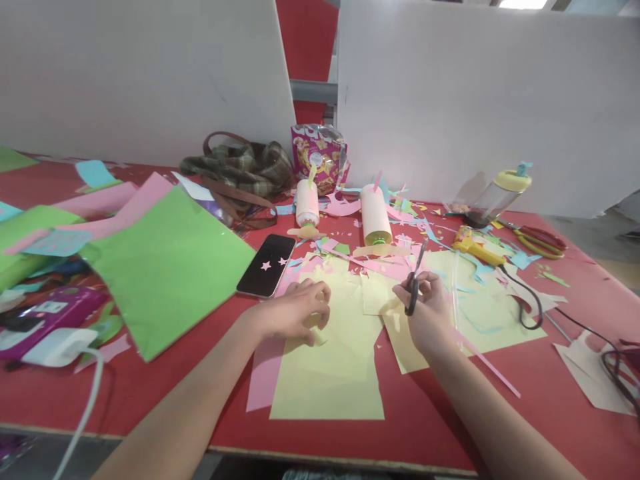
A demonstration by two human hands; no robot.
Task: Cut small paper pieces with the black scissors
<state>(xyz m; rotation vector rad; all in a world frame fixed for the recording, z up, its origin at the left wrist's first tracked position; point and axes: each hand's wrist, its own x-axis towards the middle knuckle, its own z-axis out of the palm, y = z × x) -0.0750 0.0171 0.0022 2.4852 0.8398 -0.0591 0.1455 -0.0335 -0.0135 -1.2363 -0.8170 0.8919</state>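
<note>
My right hand grips black-handled scissors, their blades pointing up and away. My left hand is curled, its fingers closed on a small piece of pale yellow paper over a larger yellow sheet. A pink sheet lies under that sheet's left edge. More yellow paper lies to the right, strewn with coloured scraps. All of it rests on a red table.
A black phone carrying small pink stars lies left of my hands, beside a big green sheet. Two cream rolls, a snack bag, a plaid bag, a yellow glue gun, a bottle and red-handled scissors stand behind.
</note>
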